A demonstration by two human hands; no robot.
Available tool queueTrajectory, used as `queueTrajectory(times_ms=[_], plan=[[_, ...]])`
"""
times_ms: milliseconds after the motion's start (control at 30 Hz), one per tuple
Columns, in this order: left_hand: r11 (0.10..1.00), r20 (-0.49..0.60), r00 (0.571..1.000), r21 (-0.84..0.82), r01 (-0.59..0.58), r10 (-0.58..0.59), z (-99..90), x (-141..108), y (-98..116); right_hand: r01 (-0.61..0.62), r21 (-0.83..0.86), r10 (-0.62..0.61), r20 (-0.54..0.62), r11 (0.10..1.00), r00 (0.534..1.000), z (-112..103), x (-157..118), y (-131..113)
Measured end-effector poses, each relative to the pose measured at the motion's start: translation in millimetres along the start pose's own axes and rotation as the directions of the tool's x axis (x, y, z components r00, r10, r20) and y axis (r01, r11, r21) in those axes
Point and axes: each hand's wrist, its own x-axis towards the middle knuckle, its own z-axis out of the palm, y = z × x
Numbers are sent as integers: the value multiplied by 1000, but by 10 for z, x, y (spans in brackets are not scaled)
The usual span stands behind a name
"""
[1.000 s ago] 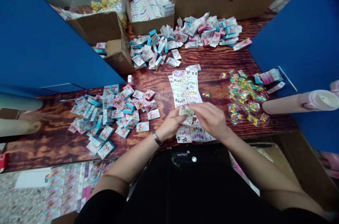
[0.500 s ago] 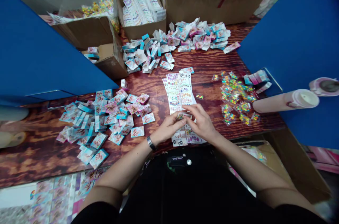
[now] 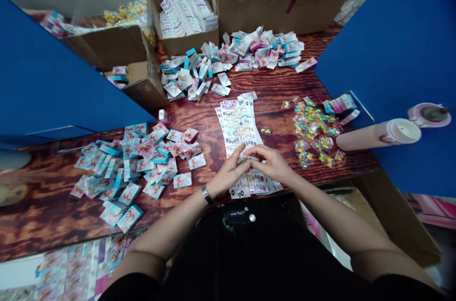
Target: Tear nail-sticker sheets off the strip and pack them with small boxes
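Observation:
My left hand (image 3: 232, 172) and my right hand (image 3: 272, 163) meet over the printed paper strips (image 3: 233, 125) in the middle of the table. Between their closed fingertips is a small folded printed sheet (image 3: 251, 159), mostly hidden by the fingers. The strips under my hands carry rows of small coloured pictures and partly overlap. A tiny packet of coloured beads (image 3: 265, 131) lies just right of the strips. At their far end rests a small blue-and-white box (image 3: 250, 95).
Closed small boxes (image 3: 156, 154) are heaped at left, open ones (image 3: 249, 49) at the back. Bead packets (image 3: 313, 125) lie at right beside a pink bottle (image 3: 370, 136). Cardboard cartons (image 3: 281, 11) line the back, one holding more strips (image 3: 183, 14). Blue panels (image 3: 399, 63) flank the table.
My fingers have drawn closer together over the small folded sheet, which is now more covered. The whole view has shifted slightly; the heaps lie as before.

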Motion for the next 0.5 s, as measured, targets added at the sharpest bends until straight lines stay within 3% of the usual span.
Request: queueTrajectory(times_ms=[100, 233, 300, 400, 500], plan=[[997, 40, 998, 50, -53, 51, -53, -7, -46, -51, -23, 50, -28, 998, 998, -22, 0, 73], [999, 30, 999, 27, -46, 45, -120, -39, -107, -158, -54, 138, -279, 986, 950, -307, 101, 414], [999, -9, 1000, 35, -5, 5, -137, -46, -118, -203, -99, 158, -344, 974, 925, -494, 179, 641], [1000, -32, 999, 11, 21, -20, -136, -39, -116, -283, -239, 213, -281, 929, 936, -660, 286, 915], [1000, -22, 1000, 1, 22, -22, -128, -32, -105, -342, -397, 286, -195, 852, 938, -660, 364, 1056]])
